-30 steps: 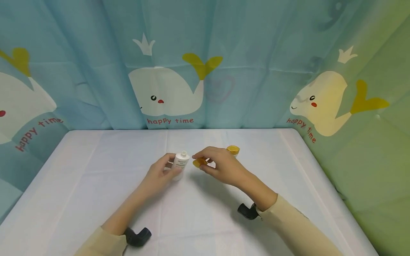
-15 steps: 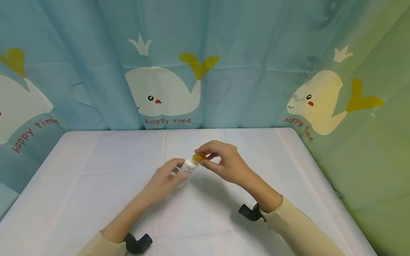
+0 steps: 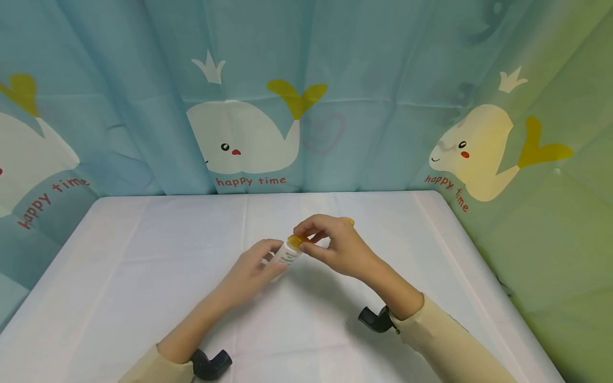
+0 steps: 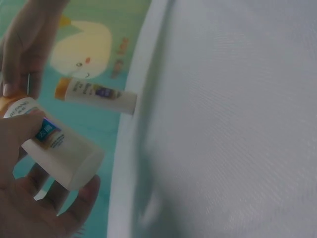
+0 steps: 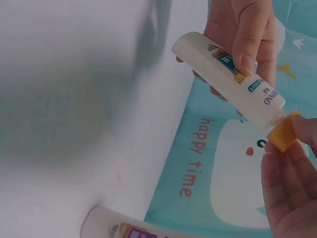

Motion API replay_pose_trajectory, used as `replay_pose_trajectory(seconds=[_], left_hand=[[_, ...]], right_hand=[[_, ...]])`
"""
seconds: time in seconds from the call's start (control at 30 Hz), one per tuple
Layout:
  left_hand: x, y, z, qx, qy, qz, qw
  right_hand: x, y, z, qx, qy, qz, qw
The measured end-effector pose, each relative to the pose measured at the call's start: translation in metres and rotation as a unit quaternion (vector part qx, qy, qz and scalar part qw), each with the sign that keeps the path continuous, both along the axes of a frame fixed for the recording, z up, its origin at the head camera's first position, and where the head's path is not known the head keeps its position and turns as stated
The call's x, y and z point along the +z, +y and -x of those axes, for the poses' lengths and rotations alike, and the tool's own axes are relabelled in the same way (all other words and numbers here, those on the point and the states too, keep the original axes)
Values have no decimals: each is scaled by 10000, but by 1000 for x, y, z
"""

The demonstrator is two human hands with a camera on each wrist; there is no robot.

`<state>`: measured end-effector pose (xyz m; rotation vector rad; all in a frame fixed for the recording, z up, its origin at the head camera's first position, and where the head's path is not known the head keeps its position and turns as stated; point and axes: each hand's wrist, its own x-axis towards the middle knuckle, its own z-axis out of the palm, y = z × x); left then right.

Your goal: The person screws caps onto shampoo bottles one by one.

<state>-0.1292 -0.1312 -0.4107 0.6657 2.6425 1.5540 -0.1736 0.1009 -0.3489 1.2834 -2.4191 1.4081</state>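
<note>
The white bottle [image 3: 286, 256] is taken as the landmark. It is held above the table [image 3: 167, 276], its body gripped by the left hand [image 3: 256, 266], the thumb laid over the printed side. At the bottle's neck end, the yellow cap [image 5: 283, 134] is pinched between thumb and fingers of the right hand [image 3: 337, 242].

The bottle's long axis is tilted: the base is directed down and back towards the left hand's side, the neck up and rightwards to the right hand. The neck end is thus nearer the right hand. In the right wrist view a short stretch of neck seems to be exposed below the cap, which appears slightly skewed to the axis; their alignment is judged the governing relation. Whether any thread is engaged cannot be determined.

A second bottle [image 4: 94, 95] is stood upright on the table, to the right of and beyond the white bottle, mostly hidden by the right hand in the head view. It is touched by neither hand.
</note>
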Motion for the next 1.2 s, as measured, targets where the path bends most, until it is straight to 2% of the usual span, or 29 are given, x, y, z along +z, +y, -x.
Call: replay_pose_trajectory(seconds=[0.17,0.47,0.7,0.87,1.0,1.2], left_hand=[[4,2,-1,29,-19,73,10000],[5,2,0,101,45,238,9997],[2,2,0,-40,128,45,9999],[1,4,0,-104,163,15,9998],[1,4,0,-41,139,129,9998],[4,2,-2,155,134,348,9992]], right_hand=[[0,0,-1,32,-74,13,10000],[-1,6,1,177,-111,-261,9994],[-2,6,2,-2,39,-273,9996],[-6,4,3,27,66,-55,10000],[-8,3,3,88,45,44,9999],[-10,5,2,133,133,-108,9998]])
